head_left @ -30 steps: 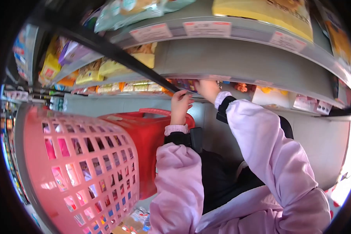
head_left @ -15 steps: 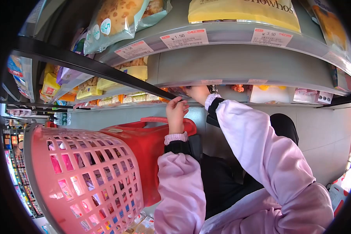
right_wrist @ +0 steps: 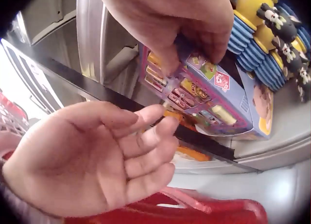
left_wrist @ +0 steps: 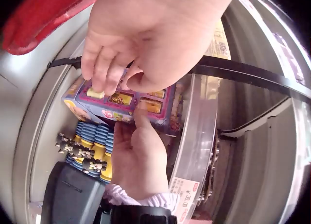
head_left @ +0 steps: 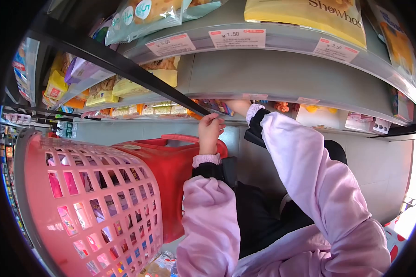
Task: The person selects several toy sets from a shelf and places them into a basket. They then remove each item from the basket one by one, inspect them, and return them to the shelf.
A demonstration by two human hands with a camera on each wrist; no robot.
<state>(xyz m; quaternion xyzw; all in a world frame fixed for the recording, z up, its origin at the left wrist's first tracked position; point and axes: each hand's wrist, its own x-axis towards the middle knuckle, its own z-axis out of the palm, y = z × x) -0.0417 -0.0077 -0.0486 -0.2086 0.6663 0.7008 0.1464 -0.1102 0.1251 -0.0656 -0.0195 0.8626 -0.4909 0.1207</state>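
On the low shelf stands a purple box (left_wrist: pixel 121 99) with small windows that show little coloured items. My right hand (right_wrist: pixel 180 15) grips it at one edge, the thumb on its windowed face and the fingers round the side; in the head view the hand (head_left: pixel 239 107) is partly hidden under the shelf above. Beside the black shelf post (head_left: pixel 171 93) is my left hand (head_left: pixel 211 133). Its fingers are loosely bent and the palm (right_wrist: pixel 82 161) faces the box, holding nothing. Next to the box are yellow-and-blue ribbed toys with small black-and-white figures (left_wrist: pixel 92 163).
A pink basket (head_left: pixel 37 184) full of packages stands at the left, beside a red basket (head_left: pixel 171 184) with a handle. Above are shelves with bread bags (head_left: pixel 305 18) and price tags (head_left: pixel 238 39). A small orange figure (head_left: pixel 281 106) sits right of my right hand.
The head view has tilted and shifted a little. My right hand remains at the box, now more hidden beneath the shelf edge. The left hand stays by the post.
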